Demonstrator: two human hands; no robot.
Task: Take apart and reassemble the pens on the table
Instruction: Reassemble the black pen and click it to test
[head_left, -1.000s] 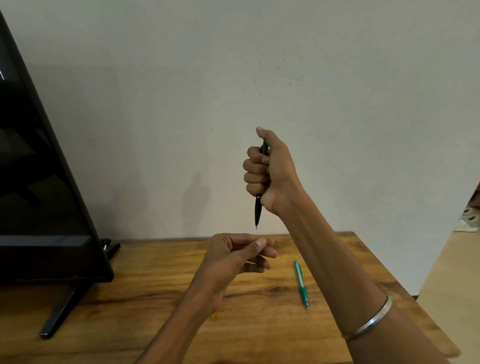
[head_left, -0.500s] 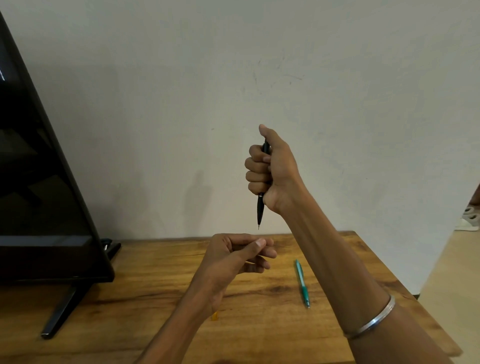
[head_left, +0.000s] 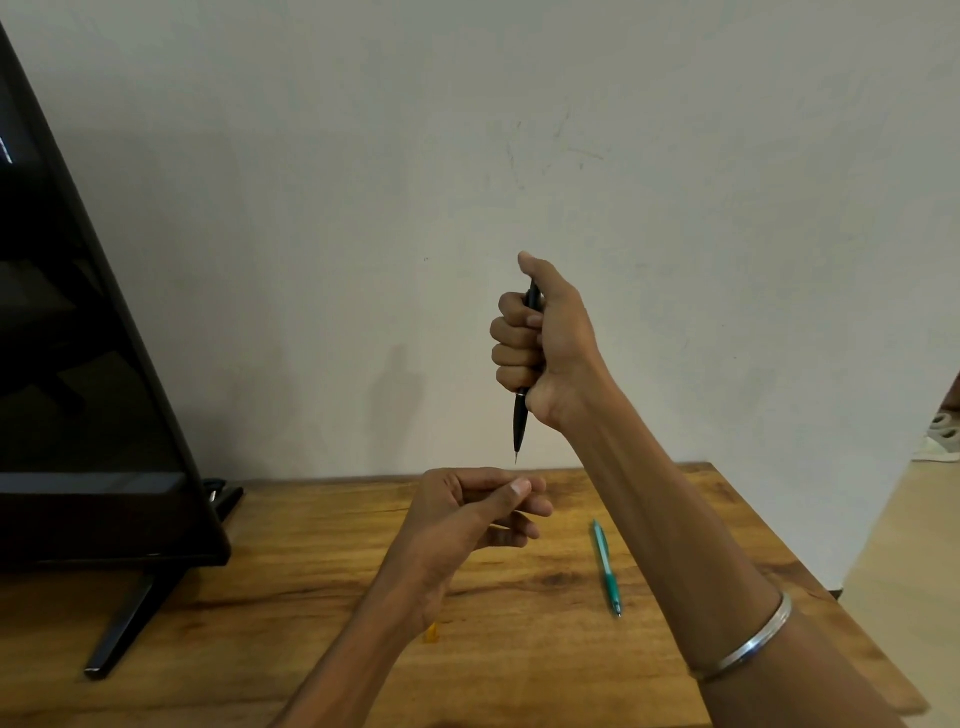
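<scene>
My right hand (head_left: 540, 343) is raised in front of the wall, fisted around a black pen (head_left: 521, 421) held upright, tip down, with my thumb on its top end. The pen's tip hangs just above my left hand (head_left: 467, 514), which hovers over the wooden table (head_left: 311, 561) with fingers loosely curled and nothing visible in it. A green pen (head_left: 605, 566) lies on the table to the right of my left hand, tip toward me.
A black TV screen (head_left: 78, 364) on a slanted foot (head_left: 124, 623) stands at the left of the table. A small orange piece (head_left: 431, 633) peeks out beside my left forearm. The table's right edge drops off to the floor (head_left: 914, 571).
My right hand and the black pen have drifted very slightly; the pen's tip shows a bit lower. My left hand and the green pen stay where they were.
</scene>
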